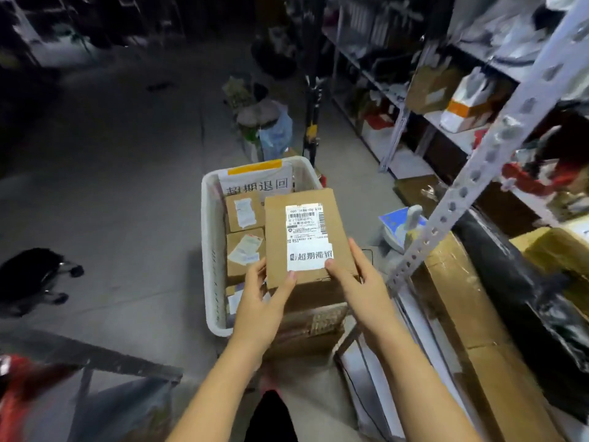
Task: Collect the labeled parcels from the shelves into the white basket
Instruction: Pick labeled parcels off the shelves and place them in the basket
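The white basket [212, 237] was set on the grey concrete floor [127, 173], already lined with labeled parcels. A cardboard parcel [302, 237] was gripped over it, label up, probably for checking before lowering: the left hand [263, 301] closed on its near left corner, the right hand [357, 275] on its right edge. Metal shelves [497, 145] were crowded with goods in the dim room.

Dim light is falling across a grey concrete floor [127, 173], while perforated metal shelving [497, 138] is crowding the right side and darkness is swallowing the far end.
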